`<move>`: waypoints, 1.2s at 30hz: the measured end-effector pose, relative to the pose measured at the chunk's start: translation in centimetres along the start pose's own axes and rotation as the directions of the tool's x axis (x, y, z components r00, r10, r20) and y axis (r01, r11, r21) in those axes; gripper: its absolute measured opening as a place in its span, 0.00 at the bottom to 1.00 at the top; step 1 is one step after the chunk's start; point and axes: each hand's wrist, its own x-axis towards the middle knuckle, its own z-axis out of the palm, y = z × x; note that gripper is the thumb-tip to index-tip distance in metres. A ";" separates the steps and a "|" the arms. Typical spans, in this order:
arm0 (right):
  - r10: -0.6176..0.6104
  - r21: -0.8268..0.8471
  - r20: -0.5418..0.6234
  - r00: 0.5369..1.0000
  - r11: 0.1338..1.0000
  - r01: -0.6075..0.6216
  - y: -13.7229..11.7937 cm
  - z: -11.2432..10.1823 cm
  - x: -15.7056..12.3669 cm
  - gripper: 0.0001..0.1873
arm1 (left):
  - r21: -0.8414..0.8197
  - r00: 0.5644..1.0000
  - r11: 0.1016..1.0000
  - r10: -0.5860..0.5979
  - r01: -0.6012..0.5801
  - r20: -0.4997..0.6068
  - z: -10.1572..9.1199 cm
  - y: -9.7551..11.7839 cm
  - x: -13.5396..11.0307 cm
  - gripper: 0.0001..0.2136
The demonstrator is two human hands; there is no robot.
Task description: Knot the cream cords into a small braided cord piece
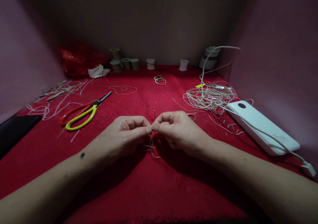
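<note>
My left hand [130,131] and my right hand [177,129] meet over the middle of the red cloth, thumbs and forefingers pinched. Between the fingertips is a thin green cord [151,141], gripped from both sides. Its loose ends hang below the fingers and curl over the cloth. Whether there is a knot at the pinch is too small to tell. Just beyond my right hand lies a small cord loop [191,115], partly hidden. Scissors [81,116] with one red and one yellow handle rest left of my left hand.
A cord tangle [208,96] and white power bank [264,128] with cable lie right. More cords [62,91] and a black flat object [17,131] are left. Finished-looking cord rings [159,80], spools [126,64], a red bag [79,62] and a jar [210,58] stand behind.
</note>
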 end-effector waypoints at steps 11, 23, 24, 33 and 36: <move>-0.108 -0.097 -0.083 0.991 0.990 0.100 0.1 0.7 -0.1 0.03 | -0.068 0.990 0.998 -0.012 0.002 -0.143 1.1 0.3 0.1 0.06; -0.096 -0.164 -0.094 0.991 0.983 0.080 -0.2 0.5 -0.3 0.04 | -0.067 0.998 0.997 0.031 -0.034 -0.056 0.5 0.0 0.3 0.09; -0.079 -0.144 -0.094 0.992 0.987 0.065 -0.3 0.4 -0.3 0.04 | -0.068 0.999 0.997 0.045 -0.047 -0.029 0.2 0.0 0.3 0.09; -0.011 -0.011 -0.043 0.999 1.000 0.010 -0.6 -0.3 -0.2 0.05 | -0.010 0.998 0.999 0.047 -0.046 0.049 -0.4 0.5 -0.1 0.10; -0.009 -0.003 -0.040 0.999 1.000 0.009 -0.5 -0.2 -0.2 0.05 | -0.013 0.998 0.999 0.037 -0.036 0.049 -0.4 0.6 0.0 0.10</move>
